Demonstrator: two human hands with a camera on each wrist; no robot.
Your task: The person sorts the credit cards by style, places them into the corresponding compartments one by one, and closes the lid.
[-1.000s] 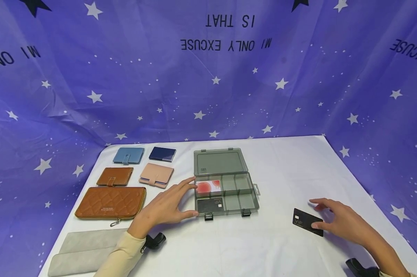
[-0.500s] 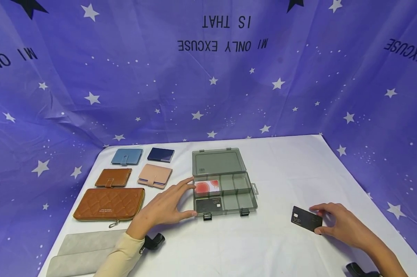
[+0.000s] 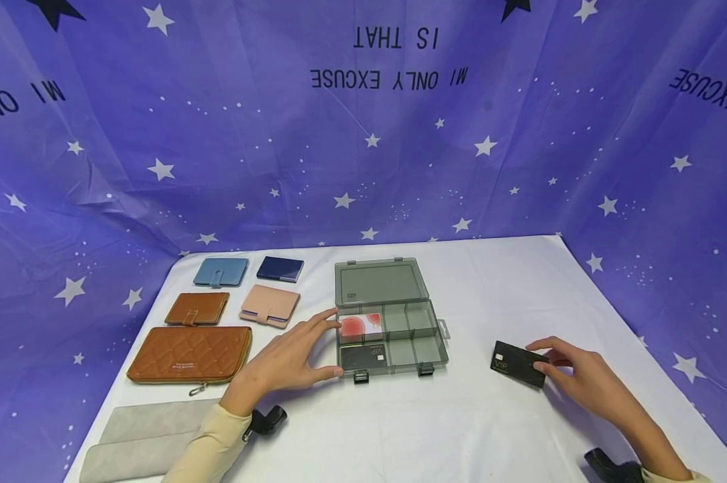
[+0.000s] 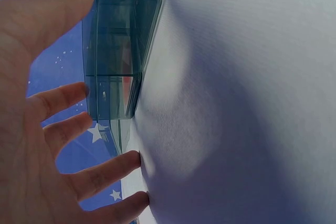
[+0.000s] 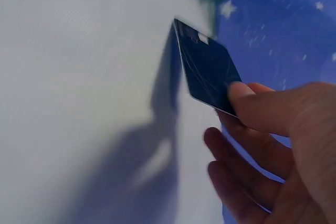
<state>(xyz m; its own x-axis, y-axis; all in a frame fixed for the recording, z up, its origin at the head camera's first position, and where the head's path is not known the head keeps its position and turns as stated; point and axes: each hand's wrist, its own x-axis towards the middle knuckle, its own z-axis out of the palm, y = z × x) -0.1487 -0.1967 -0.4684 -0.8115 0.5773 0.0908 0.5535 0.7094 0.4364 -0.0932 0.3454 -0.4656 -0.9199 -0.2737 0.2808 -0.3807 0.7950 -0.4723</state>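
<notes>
A black VIP card (image 3: 518,364) is pinched at its right end between the thumb and fingers of my right hand (image 3: 587,379). In the right wrist view the card (image 5: 205,66) tilts over the white cloth, its shadow beside it. My left hand (image 3: 291,355) spreads its fingers at the left side of a clear grey compartment box (image 3: 416,352), fingertips and thumb right at its wall. The box's lid (image 3: 381,282) lies folded back. Inside the box, a red-and-white card (image 3: 361,327) sits in the back row and another black VIP card (image 3: 363,357) in the front row.
To the left lie a blue card holder (image 3: 221,272), a navy card case (image 3: 281,269), a pink wallet (image 3: 270,305), a small brown wallet (image 3: 197,308), a quilted brown zip wallet (image 3: 190,354) and a grey folded pouch (image 3: 140,439). Purple starry cloth (image 3: 400,168) hangs around the table.
My right hand has taken the black VIP card by its right end, lifted it and carried it slightly left and away from me. My left hand stays by the box.
</notes>
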